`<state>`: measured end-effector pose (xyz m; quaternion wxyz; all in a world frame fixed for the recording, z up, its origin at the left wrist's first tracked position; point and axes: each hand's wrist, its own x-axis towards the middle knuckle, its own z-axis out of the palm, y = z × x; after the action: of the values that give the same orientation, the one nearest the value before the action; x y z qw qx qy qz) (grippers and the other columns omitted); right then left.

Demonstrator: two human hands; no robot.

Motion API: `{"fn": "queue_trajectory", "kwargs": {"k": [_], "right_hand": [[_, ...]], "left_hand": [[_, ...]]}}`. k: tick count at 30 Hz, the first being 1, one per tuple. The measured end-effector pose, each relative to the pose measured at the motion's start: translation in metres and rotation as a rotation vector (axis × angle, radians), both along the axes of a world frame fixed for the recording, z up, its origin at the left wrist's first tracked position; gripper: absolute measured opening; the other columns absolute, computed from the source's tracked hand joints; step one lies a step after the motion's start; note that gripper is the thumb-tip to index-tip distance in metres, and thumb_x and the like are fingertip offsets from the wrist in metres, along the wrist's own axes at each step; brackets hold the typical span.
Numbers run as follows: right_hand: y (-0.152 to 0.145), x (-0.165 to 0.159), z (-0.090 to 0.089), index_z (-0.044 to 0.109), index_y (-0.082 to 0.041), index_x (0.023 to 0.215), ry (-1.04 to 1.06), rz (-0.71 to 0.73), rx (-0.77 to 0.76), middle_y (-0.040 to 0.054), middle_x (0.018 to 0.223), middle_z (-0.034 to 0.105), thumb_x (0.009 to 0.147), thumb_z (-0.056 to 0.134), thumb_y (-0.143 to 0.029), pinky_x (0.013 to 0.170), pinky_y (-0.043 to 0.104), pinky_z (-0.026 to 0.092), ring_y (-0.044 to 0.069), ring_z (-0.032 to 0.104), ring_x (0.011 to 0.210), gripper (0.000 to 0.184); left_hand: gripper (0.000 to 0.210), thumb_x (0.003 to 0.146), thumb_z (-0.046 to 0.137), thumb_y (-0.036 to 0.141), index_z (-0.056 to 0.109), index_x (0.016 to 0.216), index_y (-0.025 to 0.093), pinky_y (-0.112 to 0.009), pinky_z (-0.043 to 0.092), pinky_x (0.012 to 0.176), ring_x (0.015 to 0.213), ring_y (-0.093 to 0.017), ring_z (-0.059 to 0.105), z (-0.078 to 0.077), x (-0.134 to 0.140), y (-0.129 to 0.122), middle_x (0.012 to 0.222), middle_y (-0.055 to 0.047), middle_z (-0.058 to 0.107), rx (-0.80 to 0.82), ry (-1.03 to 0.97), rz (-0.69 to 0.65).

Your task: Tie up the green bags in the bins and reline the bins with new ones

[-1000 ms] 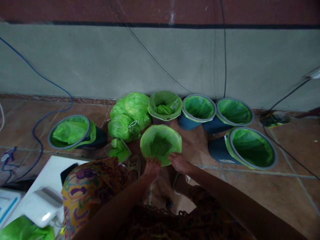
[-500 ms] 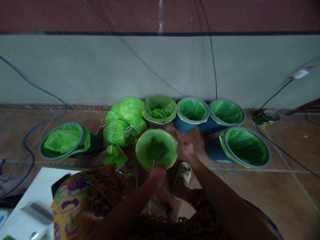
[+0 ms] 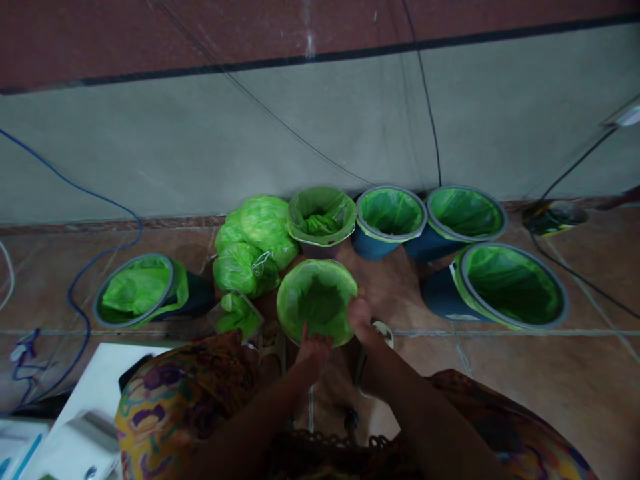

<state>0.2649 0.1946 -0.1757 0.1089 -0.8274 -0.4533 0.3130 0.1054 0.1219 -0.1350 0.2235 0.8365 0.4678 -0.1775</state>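
Between my feet stands a small trash bin with a thin green bin liner folded over its rim. My left hand grips the lined rim at the near side, its index finger reaching up over the edge. At the right side of the rim, my right hand is closed on the liner's edge; its fingertips are partly hidden. Just left of the bin lies a small bundle of green bags in clear wrapping. Behind the bin is another lined bin with crumpled green plastic inside.
Several full green bags are piled by the wall. Blue lined bins stand at the right, including one tilted bin; another tilted bin is at the left. A white surface is at lower left, and a blue cable crosses the floor.
My right hand has moved left from beside the bin onto its right rim. My left hand stays at the near rim. The view has tilted slightly.
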Motion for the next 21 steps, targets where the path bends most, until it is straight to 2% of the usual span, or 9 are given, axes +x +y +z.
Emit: {"fn": "queue_trajectory", "kwargs": {"k": [4,7,9,11,13,15,17,19,21], "right_hand": [[0.000,-0.008,0.002,0.025,-0.007,0.148,-0.070,-0.038,-0.037,0.0216,0.121,0.062,0.090,0.030,-0.009,0.086,0.034,0.048,0.026,0.064,0.108,0.058],[-0.005,-0.007,0.004,0.026,-0.009,0.148,-0.065,-0.040,0.013,0.0240,0.130,0.056,0.093,0.039,-0.026,0.088,0.036,0.048,0.029,0.062,0.112,0.060],[-0.008,0.001,0.004,0.025,-0.007,0.149,-0.009,-0.051,0.112,0.0252,0.130,0.057,0.092,0.045,-0.044,0.090,0.038,0.048,0.031,0.060,0.115,0.071],[-0.004,0.014,0.005,0.025,-0.005,0.149,0.046,-0.088,0.257,0.0250,0.132,0.056,0.093,0.039,-0.053,0.094,0.040,0.047,0.030,0.057,0.120,0.075],[0.008,0.030,0.006,0.034,-0.006,0.146,0.055,-0.119,0.387,0.0233,0.136,0.054,0.096,0.029,-0.051,0.100,0.040,0.044,0.028,0.053,0.126,0.067],[0.028,0.044,0.009,0.046,-0.007,0.139,0.031,-0.078,0.433,0.0215,0.135,0.056,0.098,0.025,-0.046,0.103,0.041,0.041,0.027,0.053,0.126,0.061],[0.053,0.050,0.013,0.053,-0.007,0.134,0.011,0.039,0.407,0.0201,0.131,0.060,0.099,0.025,-0.042,0.105,0.040,0.040,0.027,0.055,0.123,0.056],[0.079,0.047,0.016,0.055,-0.008,0.132,-0.005,0.193,0.366,0.0180,0.132,0.061,0.099,0.028,-0.038,0.107,0.038,0.038,0.025,0.055,0.123,0.052],[0.101,0.034,0.018,0.056,-0.010,0.132,-0.031,0.347,0.331,0.0150,0.134,0.060,0.100,0.030,-0.035,0.110,0.035,0.036,0.023,0.053,0.126,0.048]], "left_hand": [[0.038,0.084,0.055,0.023,0.061,0.121,0.015,-0.064,0.016,0.114,0.107,-0.030,0.060,0.005,-0.001,-0.004,0.109,-0.014,0.068,0.025,-0.062,0.027],[0.046,0.088,0.053,0.042,0.057,0.127,0.017,-0.062,0.017,0.115,0.111,-0.030,0.058,0.014,-0.003,0.001,0.118,-0.014,0.066,0.112,-0.198,0.092],[0.050,0.091,0.048,0.048,0.054,0.131,0.018,-0.058,0.022,0.115,0.114,-0.028,0.058,0.022,-0.006,0.015,0.125,-0.014,0.064,0.191,-0.264,0.186],[0.049,0.095,0.041,0.046,0.052,0.133,0.017,-0.052,0.029,0.113,0.116,-0.026,0.058,0.029,-0.011,0.042,0.128,-0.013,0.063,0.286,-0.289,0.332],[0.047,0.099,0.035,0.039,0.051,0.134,0.013,-0.043,0.036,0.108,0.115,-0.025,0.059,0.035,-0.019,0.079,0.128,-0.014,0.063,0.374,-0.284,0.498],[0.047,0.100,0.032,0.035,0.052,0.133,0.008,-0.036,0.041,0.103,0.115,-0.024,0.059,0.037,-0.028,0.122,0.129,-0.016,0.063,0.417,-0.275,0.606],[0.044,0.100,0.031,0.031,0.055,0.130,0.008,-0.033,0.043,0.099,0.115,-0.023,0.060,0.034,-0.036,0.164,0.128,-0.015,0.063,0.395,-0.222,0.683],[0.043,0.101,0.029,0.030,0.062,0.122,0.012,-0.030,0.046,0.093,0.107,-0.021,0.064,0.026,-0.040,0.197,0.119,-0.013,0.068,0.299,-0.153,0.681],[0.045,0.101,0.027,0.033,0.066,0.114,0.014,-0.028,0.047,0.088,0.099,-0.020,0.066,0.015,-0.041,0.219,0.111,-0.011,0.071,0.211,-0.118,0.615]]}}
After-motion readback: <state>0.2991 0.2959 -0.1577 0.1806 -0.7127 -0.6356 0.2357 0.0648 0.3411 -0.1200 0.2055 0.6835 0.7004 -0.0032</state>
